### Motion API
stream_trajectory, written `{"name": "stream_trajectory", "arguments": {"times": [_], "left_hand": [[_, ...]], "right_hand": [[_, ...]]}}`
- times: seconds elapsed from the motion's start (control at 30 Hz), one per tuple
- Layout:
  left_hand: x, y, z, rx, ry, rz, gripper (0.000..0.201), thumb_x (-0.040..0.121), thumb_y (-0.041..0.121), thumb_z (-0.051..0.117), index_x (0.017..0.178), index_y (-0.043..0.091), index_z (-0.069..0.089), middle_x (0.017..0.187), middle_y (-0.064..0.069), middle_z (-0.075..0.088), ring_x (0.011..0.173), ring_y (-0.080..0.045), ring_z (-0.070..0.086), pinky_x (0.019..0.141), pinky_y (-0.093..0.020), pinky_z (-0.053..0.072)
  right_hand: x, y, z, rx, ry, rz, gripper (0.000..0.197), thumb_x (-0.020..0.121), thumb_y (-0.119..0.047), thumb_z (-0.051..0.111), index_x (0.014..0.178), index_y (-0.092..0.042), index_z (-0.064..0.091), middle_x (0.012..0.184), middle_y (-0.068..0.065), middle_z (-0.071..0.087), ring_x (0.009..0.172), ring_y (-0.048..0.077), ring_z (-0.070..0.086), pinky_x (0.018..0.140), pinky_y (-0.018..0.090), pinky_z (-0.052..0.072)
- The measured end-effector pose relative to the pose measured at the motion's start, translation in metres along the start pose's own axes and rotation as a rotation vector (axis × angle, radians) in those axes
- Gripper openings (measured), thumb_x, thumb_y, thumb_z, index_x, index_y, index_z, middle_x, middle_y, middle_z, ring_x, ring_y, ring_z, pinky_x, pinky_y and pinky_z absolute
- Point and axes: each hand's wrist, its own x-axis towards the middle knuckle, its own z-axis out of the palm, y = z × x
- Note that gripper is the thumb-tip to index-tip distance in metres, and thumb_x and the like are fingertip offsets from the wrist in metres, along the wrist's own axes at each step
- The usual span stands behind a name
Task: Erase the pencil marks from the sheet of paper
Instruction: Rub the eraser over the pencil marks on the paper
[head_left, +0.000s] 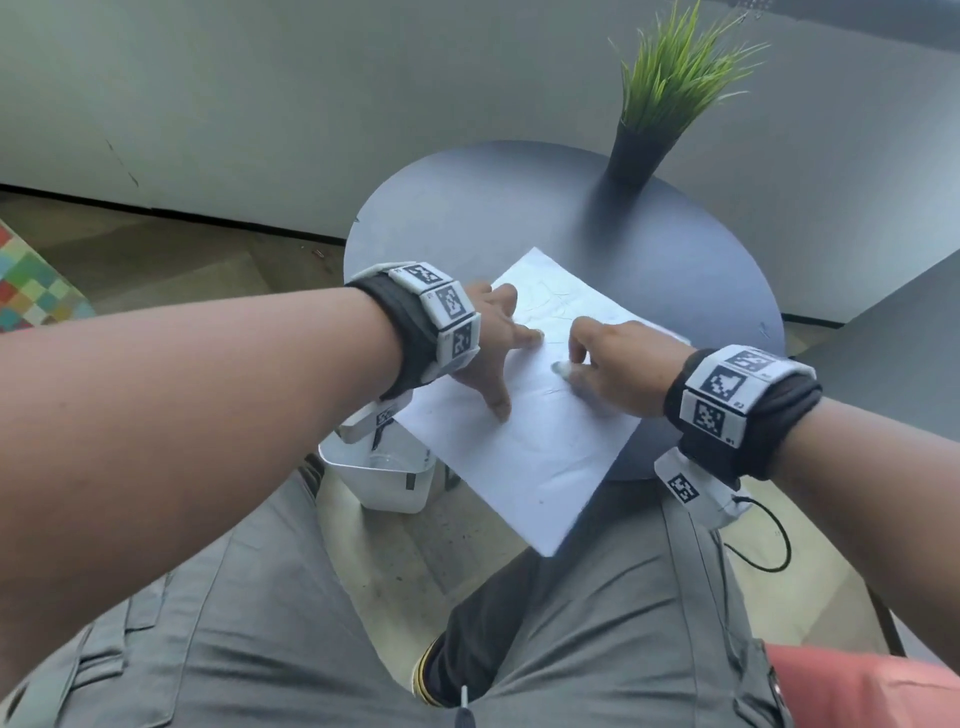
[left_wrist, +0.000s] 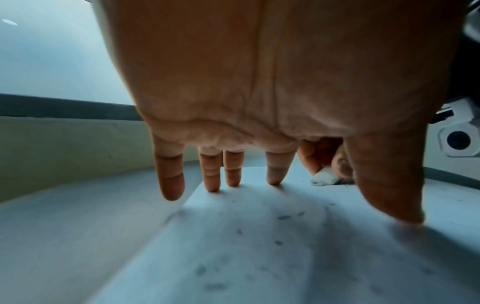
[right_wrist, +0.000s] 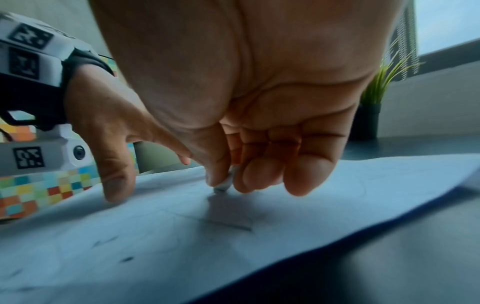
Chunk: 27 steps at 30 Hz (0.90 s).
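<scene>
From the head view, the sheet of paper lies on the round dark counter with its near corner hanging off the edge, which is probably why the left hand is spread flat on it, fingers splayed, to pin it down. The right hand pinches a small white eraser against the page near the middle, right beside the left fingers. A potted grass plant sits at the far rim, well clear. Left wrist view: straight fingertips press the sheet, and dark crumbs are scattered over it. Right wrist view: the eraser tip touches the paper just above a faint pencil line, so there's rubbing left to do.
</scene>
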Motion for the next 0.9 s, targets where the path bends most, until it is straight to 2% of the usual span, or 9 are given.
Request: {"name": "stream_trajectory", "arguments": {"times": [0.07, 0.2, 0.27, 0.37, 0.43, 0.53, 0.7, 0.83, 0.9], "left_hand": [[-0.004, 0.003, 0.008, -0.048, 0.032, 0.003, 0.103, 0.063, 0.082, 0.064, 0.149, 0.042, 0.024, 0.149, -0.002, 0.025, 0.137, -0.027, 0.028, 0.091, -0.039, 0.035], [-0.008, 0.004, 0.018, -0.061, 0.016, -0.002, 0.124, 0.059, 0.085, 0.066, 0.156, 0.036, 0.005, 0.163, -0.003, -0.002, 0.149, -0.027, 0.003, 0.113, -0.05, 0.023], [-0.007, 0.002, 0.02, -0.072, 0.004, -0.001, 0.128, 0.055, 0.087, 0.065, 0.155, 0.038, 0.001, 0.164, -0.001, -0.008, 0.15, -0.026, -0.002, 0.113, -0.06, 0.021], [-0.005, -0.002, 0.024, -0.081, -0.012, 0.0, 0.132, 0.052, 0.09, 0.064, 0.153, 0.042, -0.006, 0.164, 0.003, -0.015, 0.151, -0.023, -0.008, 0.112, -0.066, 0.018], [-0.004, -0.003, 0.023, -0.075, -0.019, 0.004, 0.131, 0.051, 0.092, 0.061, 0.153, 0.044, -0.007, 0.164, 0.003, -0.017, 0.151, -0.024, -0.01, 0.111, -0.068, 0.017], [-0.003, -0.002, 0.022, -0.063, -0.035, -0.002, 0.133, 0.051, 0.093, 0.059, 0.153, 0.042, -0.01, 0.163, 0.002, -0.017, 0.15, -0.025, -0.009, 0.109, -0.07, 0.017], [-0.007, -0.001, 0.022, -0.088, -0.039, -0.008, 0.131, 0.056, 0.088, 0.063, 0.154, 0.041, -0.01, 0.163, 0.001, -0.019, 0.15, -0.027, -0.012, 0.112, -0.065, 0.014], [-0.009, 0.004, 0.021, -0.079, -0.028, -0.017, 0.129, 0.059, 0.088, 0.062, 0.155, 0.039, -0.01, 0.164, -0.001, -0.018, 0.15, -0.029, -0.01, 0.11, -0.065, 0.018], [-0.01, 0.004, 0.021, -0.089, -0.036, -0.017, 0.129, 0.059, 0.087, 0.062, 0.155, 0.039, -0.009, 0.163, -0.001, -0.018, 0.15, -0.029, -0.011, 0.11, -0.065, 0.017]], "right_hand": [[0.002, -0.006, 0.002, 0.017, -0.053, -0.065, 0.031, 0.091, -0.059, 0.045, 0.096, -0.029, 0.046, 0.095, -0.001, 0.06, 0.088, 0.023, 0.055, 0.078, 0.036, 0.047], [0.008, -0.009, 0.0, 0.088, 0.033, -0.029, 0.027, 0.092, -0.051, 0.045, 0.1, -0.024, 0.047, 0.095, 0.003, 0.06, 0.089, 0.028, 0.055, 0.078, 0.037, 0.047], [0.003, -0.015, 0.004, 0.107, 0.051, -0.101, 0.025, 0.094, -0.048, 0.046, 0.1, -0.023, 0.047, 0.089, 0.001, 0.059, 0.086, 0.027, 0.055, 0.076, 0.036, 0.046], [-0.01, -0.033, 0.006, 0.107, -0.068, -0.27, 0.024, 0.096, -0.045, 0.049, 0.101, -0.023, 0.049, 0.075, -0.01, 0.052, 0.071, 0.012, 0.051, 0.07, 0.03, 0.038], [-0.002, -0.026, 0.004, 0.11, -0.03, -0.225, 0.02, 0.094, -0.043, 0.052, 0.101, -0.025, 0.05, 0.077, -0.008, 0.055, 0.075, 0.015, 0.053, 0.07, 0.03, 0.038], [0.011, -0.008, 0.001, 0.139, 0.069, -0.025, 0.017, 0.092, -0.042, 0.05, 0.101, -0.028, 0.048, 0.092, 0.004, 0.061, 0.086, 0.027, 0.056, 0.073, 0.035, 0.045], [-0.013, -0.04, 0.009, 0.09, -0.106, -0.28, 0.02, 0.096, -0.039, 0.048, 0.105, -0.022, 0.052, 0.077, -0.008, 0.053, 0.074, 0.016, 0.049, 0.071, 0.03, 0.038], [0.009, -0.01, 0.0, 0.11, 0.09, -0.015, 0.015, 0.092, -0.039, 0.049, 0.099, -0.025, 0.049, 0.092, 0.004, 0.061, 0.086, 0.029, 0.056, 0.076, 0.037, 0.048], [0.003, -0.017, 0.003, 0.075, 0.048, -0.108, 0.014, 0.093, -0.034, 0.048, 0.103, -0.024, 0.05, 0.09, 0.0, 0.06, 0.083, 0.026, 0.055, 0.073, 0.035, 0.045]]}}
